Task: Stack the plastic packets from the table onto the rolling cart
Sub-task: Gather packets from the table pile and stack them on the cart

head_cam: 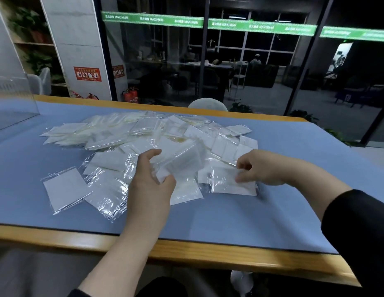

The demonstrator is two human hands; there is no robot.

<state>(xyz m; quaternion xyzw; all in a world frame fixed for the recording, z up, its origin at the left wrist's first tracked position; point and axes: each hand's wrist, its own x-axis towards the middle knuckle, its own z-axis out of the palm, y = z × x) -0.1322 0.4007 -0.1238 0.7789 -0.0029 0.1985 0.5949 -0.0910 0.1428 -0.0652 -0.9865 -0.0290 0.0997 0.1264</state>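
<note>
Across the middle of the frame, on the blue mat of the wooden-edged table (pixel 208 251), a broad heap of clear plastic packets with white inserts (pixel 114 133) lies unsorted, so by my judgement nearly all the stacking remains. At centre, the left hand (pixel 151 181) curls thumb and fingers around a small gathered bundle of packets (pixel 182 160), while right of centre the right hand (pixel 258 168) pinches a single flat packet (pixel 229 181). No rolling cart or other container is in view.
</note>
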